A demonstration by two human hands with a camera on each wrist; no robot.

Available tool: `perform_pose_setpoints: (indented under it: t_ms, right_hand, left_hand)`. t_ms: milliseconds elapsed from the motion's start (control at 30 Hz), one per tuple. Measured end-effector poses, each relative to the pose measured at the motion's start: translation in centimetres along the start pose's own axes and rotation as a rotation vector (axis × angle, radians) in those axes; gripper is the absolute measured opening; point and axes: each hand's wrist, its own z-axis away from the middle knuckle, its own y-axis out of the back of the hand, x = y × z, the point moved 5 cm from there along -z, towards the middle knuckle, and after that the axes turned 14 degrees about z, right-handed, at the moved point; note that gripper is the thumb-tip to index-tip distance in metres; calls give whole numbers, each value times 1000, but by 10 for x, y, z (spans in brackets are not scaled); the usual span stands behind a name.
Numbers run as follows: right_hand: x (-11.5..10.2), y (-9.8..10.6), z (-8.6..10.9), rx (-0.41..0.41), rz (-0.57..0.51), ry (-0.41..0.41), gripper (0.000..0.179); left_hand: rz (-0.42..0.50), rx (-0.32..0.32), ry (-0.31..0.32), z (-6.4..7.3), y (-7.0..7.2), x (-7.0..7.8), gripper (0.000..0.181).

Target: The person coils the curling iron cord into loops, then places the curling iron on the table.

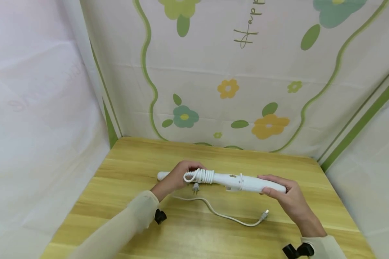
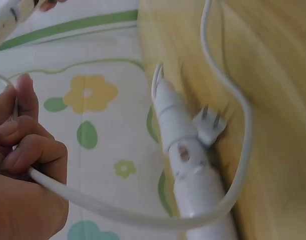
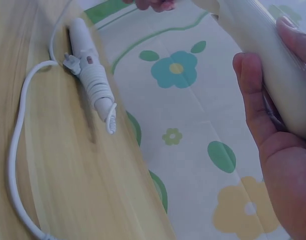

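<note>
My right hand [image 1: 293,198] grips the right end of a white hair iron [image 1: 256,183], thumb on one side and fingers on the other. Its other end, wound with coils of white cord [image 1: 205,176], reaches toward my left hand [image 1: 178,177]. In the left wrist view, curled fingers and thumb pinch a strand of white power cord [image 2: 112,211]. A second white hair iron [image 3: 97,82] lies on the table behind, its own cord wrapped round it and a two-pin plug [image 2: 210,126] at its side. My left hand hides much of it in the head view.
The power cord [image 1: 220,214] runs across the wooden table [image 1: 142,230] in front of the hands, ending in a plug [image 1: 264,215] near the right hand. A flowered cloth [image 1: 197,72] rises behind the table's back edge, and pale cloth walls stand left and right.
</note>
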Motion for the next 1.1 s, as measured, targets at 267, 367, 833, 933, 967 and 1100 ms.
perform_pose_setpoints:
  t_ms: [267,367,833,933,967,1100]
  right_hand:
    - [-1,3,-3,105,49,-97,33]
    - [1,1,-6,125,90,-154,33]
    - [1,-8,-11,153,244,-236,37]
    - [5,-6,-10,176,284,-258,38]
    - [7,-5,-9,185,290,-267,39]
    - [14,-3,-7,200,315,-297,41]
  left_hand:
    - [214,147,174,13,-19,-14,23]
    - [232,196,194,18,-24,-17,25]
    - [101,191,195,31,-29,-3,40]
    - [57,180,183,32,-29,1,40]
    - [36,175,177,33,-29,3,38]
    - [-70,130,140,33,-29,14,34]
